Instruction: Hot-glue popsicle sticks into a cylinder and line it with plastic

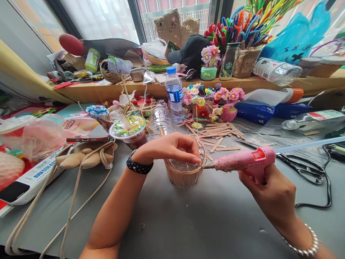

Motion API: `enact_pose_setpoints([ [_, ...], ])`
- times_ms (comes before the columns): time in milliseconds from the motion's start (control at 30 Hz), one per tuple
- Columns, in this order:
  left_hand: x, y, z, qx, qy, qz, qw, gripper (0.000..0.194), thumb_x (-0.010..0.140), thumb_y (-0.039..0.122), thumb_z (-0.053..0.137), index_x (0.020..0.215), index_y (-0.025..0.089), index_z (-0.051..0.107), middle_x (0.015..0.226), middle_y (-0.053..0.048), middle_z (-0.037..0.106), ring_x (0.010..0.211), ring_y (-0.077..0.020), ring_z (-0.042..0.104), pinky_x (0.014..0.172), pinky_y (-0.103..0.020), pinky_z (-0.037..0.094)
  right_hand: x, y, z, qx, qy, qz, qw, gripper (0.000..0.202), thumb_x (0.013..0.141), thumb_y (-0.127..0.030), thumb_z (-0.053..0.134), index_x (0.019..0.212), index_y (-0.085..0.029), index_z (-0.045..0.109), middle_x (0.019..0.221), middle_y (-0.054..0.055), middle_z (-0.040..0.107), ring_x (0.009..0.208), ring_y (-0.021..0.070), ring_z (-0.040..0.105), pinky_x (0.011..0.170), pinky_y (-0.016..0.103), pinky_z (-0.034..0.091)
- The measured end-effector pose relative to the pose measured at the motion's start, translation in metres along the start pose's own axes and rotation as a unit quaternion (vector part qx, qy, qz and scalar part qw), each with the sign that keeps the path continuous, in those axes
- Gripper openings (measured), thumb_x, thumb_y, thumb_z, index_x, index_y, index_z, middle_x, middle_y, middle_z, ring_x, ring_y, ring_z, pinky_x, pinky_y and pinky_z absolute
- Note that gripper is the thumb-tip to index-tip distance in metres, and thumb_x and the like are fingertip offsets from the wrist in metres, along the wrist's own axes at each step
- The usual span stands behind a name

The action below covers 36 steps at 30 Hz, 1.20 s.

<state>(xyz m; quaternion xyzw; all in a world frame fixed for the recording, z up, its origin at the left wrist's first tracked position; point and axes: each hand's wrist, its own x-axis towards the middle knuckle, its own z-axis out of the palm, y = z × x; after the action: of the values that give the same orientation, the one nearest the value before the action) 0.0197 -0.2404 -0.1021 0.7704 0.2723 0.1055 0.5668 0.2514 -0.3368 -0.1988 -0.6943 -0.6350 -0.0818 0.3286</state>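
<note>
A small round basket, its wall of flat wooden sticks around a clear plastic inner cup, stands upright on the grey table. Braided twine runs along its rim. My left hand reaches over the basket, fingers closed on the twine at the rim's right side. In my right hand is a pink hot glue gun, with a long translucent glue stick out of its back. The gun's nozzle touches or nearly touches the rim just beside my left fingertips.
Loose wooden sticks lie behind the basket. A lidded drink cup and a water bottle stand near it. Black scissors and a black cord are at right; a phone and beige straps at left.
</note>
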Motion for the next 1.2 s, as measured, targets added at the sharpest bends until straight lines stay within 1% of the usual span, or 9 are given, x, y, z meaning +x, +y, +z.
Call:
enact_pose_setpoints([
  [300,0.0,0.001,0.0,-0.001,-0.003,0.004,1.0,0.008,0.073,0.016,0.059,0.069,0.01,0.057,0.07,0.001,0.055,0.068,-0.0071,0.05,0.063,-0.017,0.039,0.001,-0.001,-0.002,-0.023,0.008,-0.005,1.0,0.021,0.073,-0.035,0.047,0.082,-0.017,0.054,0.048,-0.003,0.044,0.041,0.0111,0.037,0.045,0.027,0.031],
  [367,0.001,0.001,0.0,-0.003,-0.005,0.005,1.0,0.007,0.073,0.016,0.059,0.069,0.01,0.057,0.07,0.001,0.055,0.068,-0.007,0.05,0.063,-0.018,0.039,0.001,0.001,0.0,-0.018,0.029,-0.022,0.999,0.021,0.073,-0.035,0.048,0.082,-0.017,0.054,0.047,-0.004,0.043,0.04,0.0106,0.037,0.043,0.026,0.03],
  [433,0.001,0.001,0.0,-0.006,-0.007,0.008,1.0,0.007,0.073,0.016,0.059,0.07,0.01,0.057,0.07,0.001,0.055,0.068,-0.007,0.05,0.063,-0.018,0.039,0.002,0.004,0.002,-0.006,0.067,-0.043,0.997,0.021,0.072,-0.036,0.049,0.078,-0.016,0.055,0.045,-0.005,0.04,0.038,0.0096,0.035,0.04,0.025,0.029],
  [533,0.001,0.0,0.0,-0.012,-0.01,0.013,1.0,0.007,0.073,0.015,0.059,0.07,0.01,0.057,0.07,0.001,0.055,0.068,-0.0067,0.05,0.063,-0.017,0.039,0.003,0.007,0.005,0.001,0.103,-0.055,0.993,0.022,0.07,-0.037,0.051,0.074,-0.016,0.056,0.043,-0.006,0.037,0.036,0.0085,0.033,0.038,0.024,0.028],
  [667,0.001,-0.001,0.0,-0.01,-0.009,0.014,1.0,0.007,0.073,0.015,0.059,0.069,0.01,0.057,0.07,0.001,0.055,0.068,-0.0066,0.05,0.063,-0.017,0.039,0.004,0.008,0.005,-0.003,0.093,-0.06,0.994,0.022,0.071,-0.036,0.051,0.077,-0.016,0.056,0.044,-0.006,0.036,0.036,0.0084,0.032,0.038,0.023,0.028],
  [767,0.001,-0.001,0.0,-0.011,-0.009,0.014,1.0,0.007,0.073,0.015,0.059,0.069,0.01,0.057,0.07,0.001,0.055,0.068,-0.0065,0.05,0.063,-0.017,0.039,0.004,0.008,0.005,-0.001,0.09,-0.06,0.994,0.02,0.071,-0.036,0.051,0.073,-0.016,0.054,0.045,-0.005,0.037,0.037,0.0085,0.033,0.038,0.024,0.028],
  [900,0.001,0.0,0.0,-0.01,-0.01,0.013,1.0,0.006,0.073,0.014,0.059,0.069,0.01,0.056,0.07,0.001,0.055,0.068,-0.0061,0.049,0.063,-0.016,0.039,0.005,0.007,0.004,0.005,0.089,-0.041,0.995,0.021,0.07,-0.038,0.05,0.067,-0.018,0.051,0.044,-0.005,0.037,0.036,0.0077,0.032,0.037,0.023,0.027],
  [1033,0.001,-0.001,0.0,-0.009,-0.011,0.011,1.0,0.007,0.074,0.014,0.059,0.07,0.01,0.056,0.07,0.001,0.055,0.068,-0.0062,0.05,0.063,-0.017,0.039,0.006,0.007,0.003,0.01,0.087,-0.045,0.995,0.021,0.071,-0.038,0.05,0.068,-0.017,0.051,0.043,-0.006,0.035,0.034,0.0067,0.029,0.036,0.023,0.025],
  [1200,0.001,0.0,0.0,-0.002,-0.007,0.012,1.0,0.007,0.074,0.014,0.059,0.069,0.01,0.057,0.069,0.001,0.055,0.068,-0.0062,0.05,0.063,-0.016,0.039,0.006,0.009,0.005,-0.002,0.097,-0.042,0.994,0.024,0.071,-0.04,0.05,0.068,-0.017,0.051,0.045,-0.005,0.038,0.038,0.0081,0.034,0.039,0.023,0.028],
])
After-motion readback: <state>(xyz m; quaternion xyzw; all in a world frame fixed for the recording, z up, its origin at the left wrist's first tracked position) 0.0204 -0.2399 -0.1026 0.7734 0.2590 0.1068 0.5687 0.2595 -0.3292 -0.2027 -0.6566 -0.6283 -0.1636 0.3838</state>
